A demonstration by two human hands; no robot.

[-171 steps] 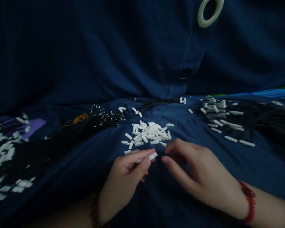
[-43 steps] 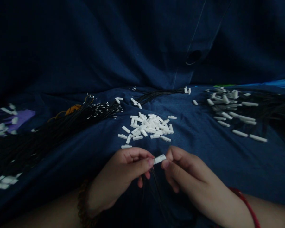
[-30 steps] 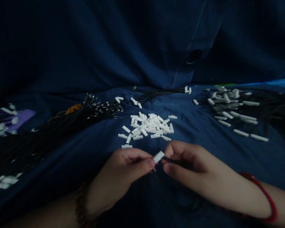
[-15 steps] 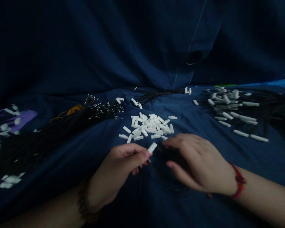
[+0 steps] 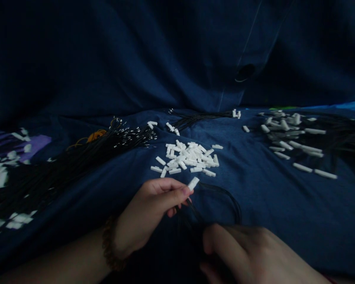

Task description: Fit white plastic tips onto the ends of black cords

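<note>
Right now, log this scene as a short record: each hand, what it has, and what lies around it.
Left hand: pinches a white plastic connector between thumb and fingers.
Right hand: low at the bottom edge, beside the black wires trailing from the connector; its grip cannot be told in the dark.
Nearby: a heap of loose white connectors.
Rest: a bundle of wires with metal ends to the left; a bunch of wires with white connectors to the right; dark blue cloth beneath; a bead bracelet on the left wrist.
</note>
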